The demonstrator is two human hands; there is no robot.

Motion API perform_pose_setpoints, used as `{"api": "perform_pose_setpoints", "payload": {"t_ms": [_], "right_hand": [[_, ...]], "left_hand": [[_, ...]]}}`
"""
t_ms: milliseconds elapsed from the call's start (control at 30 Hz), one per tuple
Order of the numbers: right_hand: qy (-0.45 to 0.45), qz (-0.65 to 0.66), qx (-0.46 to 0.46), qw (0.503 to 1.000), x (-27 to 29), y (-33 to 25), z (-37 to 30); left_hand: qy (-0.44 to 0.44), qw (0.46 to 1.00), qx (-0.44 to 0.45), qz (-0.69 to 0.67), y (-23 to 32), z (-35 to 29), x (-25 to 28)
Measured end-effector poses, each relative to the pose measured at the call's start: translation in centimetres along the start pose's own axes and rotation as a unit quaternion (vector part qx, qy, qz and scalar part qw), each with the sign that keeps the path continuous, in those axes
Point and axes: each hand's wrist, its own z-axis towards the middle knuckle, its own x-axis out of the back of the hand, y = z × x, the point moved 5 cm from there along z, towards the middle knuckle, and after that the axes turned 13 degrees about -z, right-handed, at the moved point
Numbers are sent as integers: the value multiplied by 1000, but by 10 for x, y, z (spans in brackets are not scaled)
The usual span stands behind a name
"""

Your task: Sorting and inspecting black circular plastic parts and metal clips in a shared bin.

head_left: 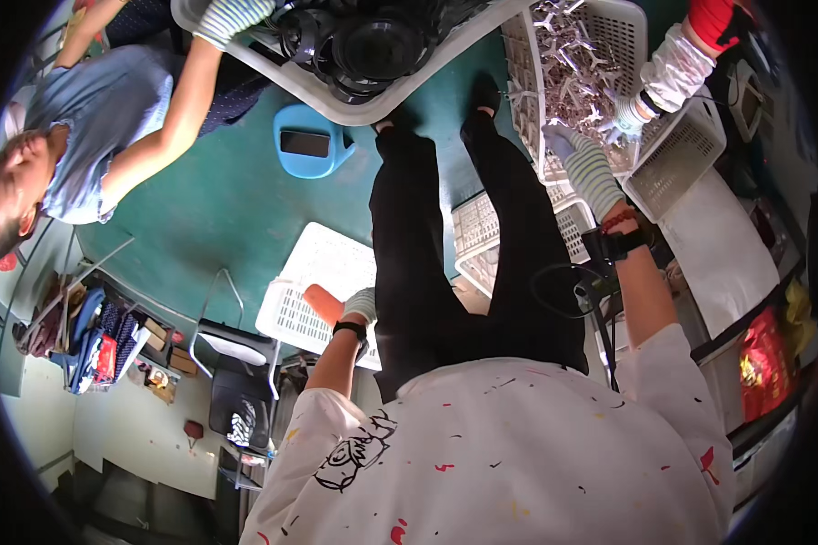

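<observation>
My right hand [573, 156], in a striped knit glove, reaches to the near left part of a white plastic basket [523, 86]. Its fingers look stretched out, close to a heap of shiny, spiky metal-looking parts [577, 68] whose kind I cannot make out. Beside my left thigh hangs my left hand [362, 305], also gloved. An orange, rounded, cylinder-like thing [323, 304] shows next to it, in front of a white basket [314, 272]. Whether my left fingers hold it is hidden. Across the parts basket, another person's gloved hand [625, 120] touches the same heap.
A pale tub [364, 113] of round black parts stands ahead, with a co-worker's gloved hand [234, 20] at its rim. A blue stool [293, 165] bears a phone [304, 143]. A black chair [236, 391] stands at left; an empty grey basket [673, 168] lies at right.
</observation>
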Motion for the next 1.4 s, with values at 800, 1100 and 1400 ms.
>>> {"api": "perform_pose_setpoints", "payload": {"t_ms": [800, 1100, 1400], "right_hand": [[67, -414, 398, 816, -50, -203, 178], [26, -513, 442, 735, -79, -215, 211], [115, -540, 497, 669, -116, -217, 245]], "left_hand": [[47, 925, -105, -363, 106, 322, 43], [128, 913, -277, -270, 147, 410, 91], [230, 878, -409, -96, 141, 418, 148]]}}
